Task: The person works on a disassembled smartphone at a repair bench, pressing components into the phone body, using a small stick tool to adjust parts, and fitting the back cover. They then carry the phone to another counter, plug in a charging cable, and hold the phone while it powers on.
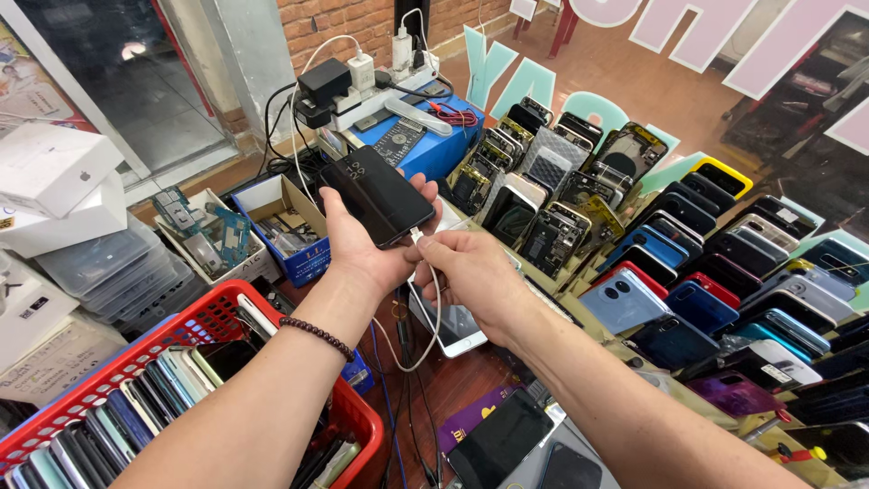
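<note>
Head view: left hand (362,249) clasps a black phone (376,195), long axis running ten to four o'clock. Right hand (471,272) pinches the white cable plug (417,237) touching its four-o'clock end.

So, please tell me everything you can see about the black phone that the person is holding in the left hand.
The black phone is a slim slab with a dark, glossy face; its screen looks off. It lies tilted in the left hand, its top end pointing up and left towards the chargers. The palm supports it from below, and fingertips show at its right edge. At its lower end, the right hand pinches the plug of a white cable at the phone's port; whether it is fully seated cannot be told.
</note>
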